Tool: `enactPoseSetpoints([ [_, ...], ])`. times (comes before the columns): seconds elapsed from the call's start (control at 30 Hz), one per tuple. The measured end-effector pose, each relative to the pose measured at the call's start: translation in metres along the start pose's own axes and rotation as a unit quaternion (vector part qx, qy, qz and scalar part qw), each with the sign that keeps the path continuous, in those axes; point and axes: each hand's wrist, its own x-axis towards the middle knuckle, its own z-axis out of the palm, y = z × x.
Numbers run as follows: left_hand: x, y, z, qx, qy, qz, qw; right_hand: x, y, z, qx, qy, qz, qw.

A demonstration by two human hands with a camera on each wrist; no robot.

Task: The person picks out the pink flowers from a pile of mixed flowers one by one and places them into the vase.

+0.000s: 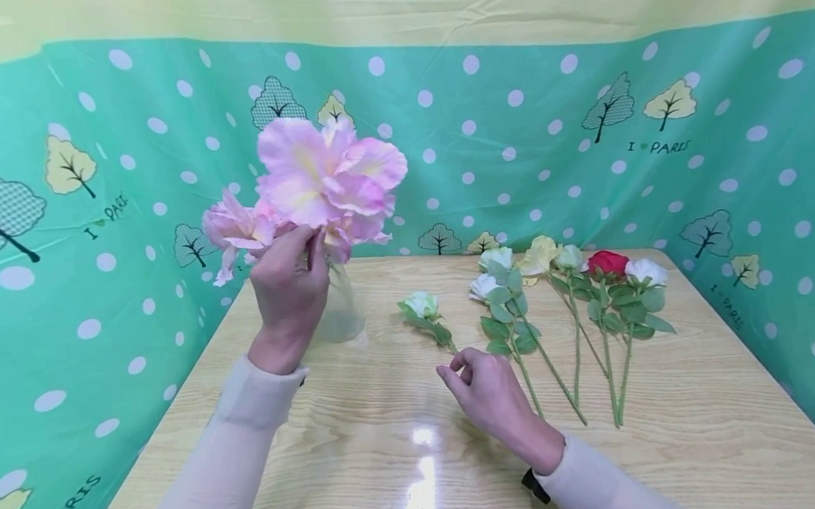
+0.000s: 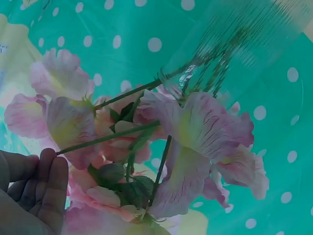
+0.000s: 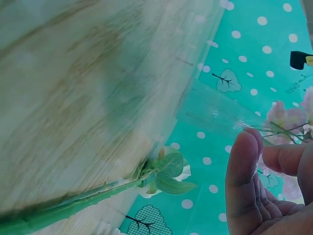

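My left hand (image 1: 289, 285) is raised over the glass vase (image 1: 343, 309), among large pink flowers (image 1: 310, 175). In the left wrist view, its thumb and fingertips pinch the end of a green stem (image 2: 107, 138) in front of the vase's mouth. Other stems run down inside the ribbed glass. Low over the table, my right hand (image 1: 496, 394) has its fingers loosely bent, with nothing between thumb and forefinger in the right wrist view. Close beyond its fingertips lies a single pale green-white rose (image 1: 423, 305), its green stem (image 3: 83, 203) passing beside the hand.
To the right on the wooden table (image 1: 360, 436) lie several more stems: white roses (image 1: 483, 287), a yellow flower (image 1: 541, 256), a pale green rose (image 1: 569, 258), a red rose (image 1: 608, 262) and another white rose (image 1: 646, 271). A green dotted curtain (image 1: 444, 133) surrounds the table's back and sides.
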Motion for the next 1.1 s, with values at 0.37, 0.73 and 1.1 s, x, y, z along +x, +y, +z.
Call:
enactPoseSetpoints([
  [0.37,-0.001,-0.008,-0.004,-0.029,0.009,-0.049,0.9984,0.0,0.001,0.002,-0.001,-0.003,0.001,1.0],
  [0.73,-0.006,-0.017,-0.004,-0.072,-0.002,-0.096,0.9928,0.0,0.002,0.003,-0.001,-0.004,-0.002,1.0],
  [1.1,0.007,0.004,-0.012,-0.078,0.043,-0.069,0.9936,0.002,0.004,0.004,-0.002,-0.004,-0.004,1.0],
])
